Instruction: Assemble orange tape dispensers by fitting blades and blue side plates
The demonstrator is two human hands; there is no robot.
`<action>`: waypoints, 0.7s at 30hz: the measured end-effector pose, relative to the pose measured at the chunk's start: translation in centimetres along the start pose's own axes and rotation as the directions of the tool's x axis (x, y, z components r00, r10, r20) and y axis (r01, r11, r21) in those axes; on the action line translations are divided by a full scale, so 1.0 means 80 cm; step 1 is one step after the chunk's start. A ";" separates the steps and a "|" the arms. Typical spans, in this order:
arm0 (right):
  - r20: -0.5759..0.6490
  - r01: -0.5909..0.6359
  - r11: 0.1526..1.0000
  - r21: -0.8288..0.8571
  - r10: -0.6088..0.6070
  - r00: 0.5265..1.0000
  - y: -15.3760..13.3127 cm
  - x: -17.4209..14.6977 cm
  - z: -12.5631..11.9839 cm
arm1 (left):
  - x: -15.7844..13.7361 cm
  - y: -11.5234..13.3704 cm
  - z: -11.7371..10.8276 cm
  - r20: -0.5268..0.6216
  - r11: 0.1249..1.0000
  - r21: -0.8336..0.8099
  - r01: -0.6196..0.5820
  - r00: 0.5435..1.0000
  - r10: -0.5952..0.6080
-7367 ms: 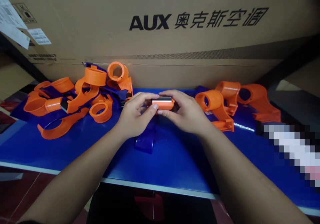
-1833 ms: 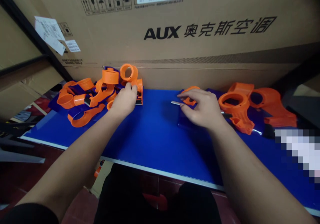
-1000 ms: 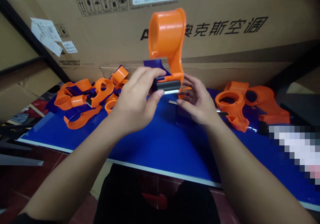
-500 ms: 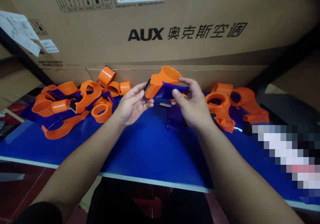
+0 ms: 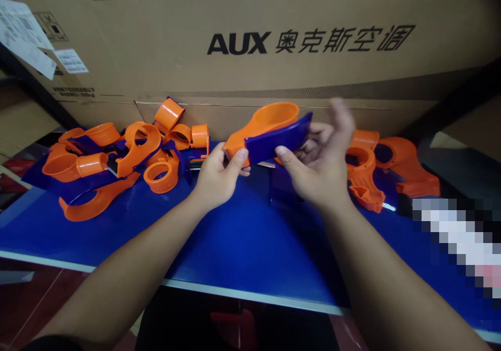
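Observation:
I hold an orange and dark-blue packing tape dispenser (image 5: 272,124) above the table, its round orange ring facing up and its flat blue plate towards me. My left hand (image 5: 219,176) is closed round the narrow end, the thumb pressed on the orange body. On the other end, my right hand (image 5: 323,158) has its thumb against the blue plate and some fingers behind it. One raised finger of that hand is blurred. Below the dispenser lie a small metal strip (image 5: 266,165) and a dark-blue piece (image 5: 282,189), partly hidden.
Several orange and blue dispenser parts (image 5: 92,166) are heaped on the left of the blue table (image 5: 242,241). More orange parts (image 5: 409,166) lie at the right. A large cardboard box (image 5: 156,53) stands behind, and a pixelated patch covers the right edge.
The dispenser has turned so its blue plate faces me more fully. My left hand has shifted to a thumb-on-top grip. A finger of my right hand has lifted away, and the view has shifted slightly.

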State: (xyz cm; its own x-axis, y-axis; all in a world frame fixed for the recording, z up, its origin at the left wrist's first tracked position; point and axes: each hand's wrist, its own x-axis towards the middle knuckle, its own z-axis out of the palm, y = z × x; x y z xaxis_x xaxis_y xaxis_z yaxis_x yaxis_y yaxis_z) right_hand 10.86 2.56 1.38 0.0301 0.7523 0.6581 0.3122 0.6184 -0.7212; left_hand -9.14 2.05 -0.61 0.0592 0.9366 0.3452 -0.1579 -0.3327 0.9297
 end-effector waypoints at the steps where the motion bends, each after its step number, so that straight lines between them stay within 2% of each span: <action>1: -0.082 -0.012 0.999 0.032 0.015 0.997 -0.005 -0.001 0.002 | -0.001 0.001 0.003 -0.008 0.996 -0.089 0.028 1.000 -0.029; 3: -0.239 -0.065 0.994 0.089 0.084 0.967 -0.013 -0.003 0.009 | -0.001 0.007 0.009 -0.024 0.953 -0.292 0.086 0.995 -0.097; 5: -0.283 -0.166 0.974 0.156 0.205 0.937 -0.015 -0.006 0.016 | -0.001 0.016 0.012 -0.028 0.873 -0.466 0.145 0.984 -0.178; 7: -0.162 -0.291 0.925 0.246 0.335 0.928 -0.014 -0.010 0.024 | -0.002 0.024 0.014 -0.005 0.787 -0.579 0.211 0.965 -0.263; 10: 0.181 -0.429 0.839 0.333 0.390 0.903 -0.015 -0.020 0.037 | -0.007 0.028 0.020 0.113 0.692 -0.645 0.326 0.935 -0.335; 11: 0.257 -0.448 0.827 0.339 0.377 0.890 -0.018 -0.023 0.041 | -0.011 0.026 0.024 0.153 0.673 -0.648 0.358 0.926 -0.345; 13: 0.300 -0.458 0.828 0.323 0.370 0.879 -0.024 -0.029 0.046 | -0.019 0.020 0.033 0.214 0.664 -0.629 0.404 0.911 -0.352; 16: 0.225 -0.445 0.865 0.232 0.397 0.890 -0.030 -0.031 0.046 | -0.029 0.010 0.041 0.221 0.726 -0.531 0.438 0.898 -0.380; 19: 0.142 -0.372 0.918 0.138 0.353 0.925 -0.028 -0.026 0.040 | -0.028 0.005 0.035 0.158 0.833 -0.304 0.462 0.887 -0.434; 21: 0.131 -0.326 0.938 0.114 0.311 0.941 -0.025 -0.022 0.036 | -0.023 0.006 0.026 0.113 0.867 -0.176 0.467 0.884 -0.453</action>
State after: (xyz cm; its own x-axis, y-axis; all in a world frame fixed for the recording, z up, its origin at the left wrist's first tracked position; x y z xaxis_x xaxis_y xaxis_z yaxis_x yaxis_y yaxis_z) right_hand 7.48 0.64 1.02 0.0007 0.9304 0.3664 0.1748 0.3607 -0.9162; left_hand -7.29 -0.03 -0.53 0.2356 0.9666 -0.1014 -0.2831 0.1681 0.9442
